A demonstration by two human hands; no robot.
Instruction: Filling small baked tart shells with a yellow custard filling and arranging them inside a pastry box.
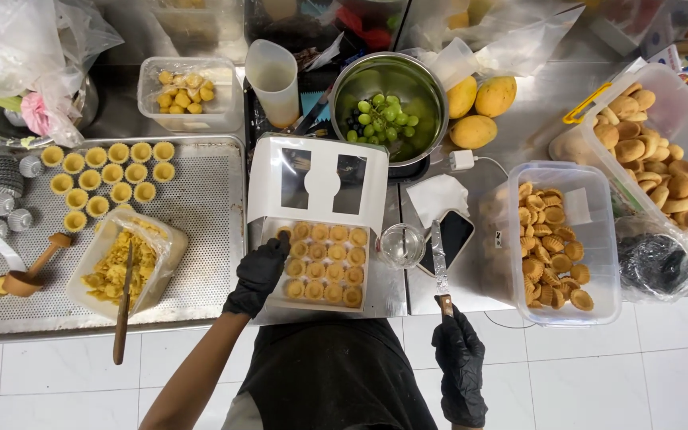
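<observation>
A white pastry box lies open at the counter's front edge, its windowed lid raised at the back. Several rows of small filled tart shells sit inside. My left hand, in a black glove, rests on the box's left edge beside the nearest tarts. My right hand, also in a black glove, grips the wooden handle of a knife whose blade points away from me, lying beside a phone.
A perforated tray at left holds tart shells and a tub of filling with a utensil in it. A steel bowl of grapes, mangoes, a small glass and two tubs of baked shells stand around.
</observation>
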